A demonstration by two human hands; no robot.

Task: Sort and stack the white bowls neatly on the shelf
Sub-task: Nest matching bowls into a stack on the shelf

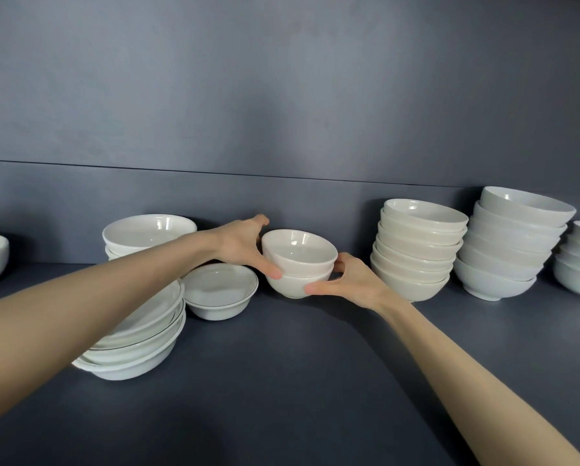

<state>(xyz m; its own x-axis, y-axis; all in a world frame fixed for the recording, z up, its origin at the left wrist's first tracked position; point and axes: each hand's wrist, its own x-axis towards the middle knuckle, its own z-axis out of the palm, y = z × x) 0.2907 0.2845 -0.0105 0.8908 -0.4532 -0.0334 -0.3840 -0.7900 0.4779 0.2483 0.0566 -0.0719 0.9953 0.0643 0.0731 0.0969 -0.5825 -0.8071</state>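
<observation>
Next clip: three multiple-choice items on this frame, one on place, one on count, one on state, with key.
1. Where is the single dark-rimmed dish?
A) left of the held bowls
B) atop a right-hand stack
C) in a hand

2. How many bowls are nested in the held set?
A) one
B) two
C) five

3. What are the hands doing?
A) both grip the held bowls
B) both hang idle
C) only one touches them

Key: 1A, it stands on the shelf to their left; 2B, two rims show; 3A, the left hand and right hand each curl round them.
</observation>
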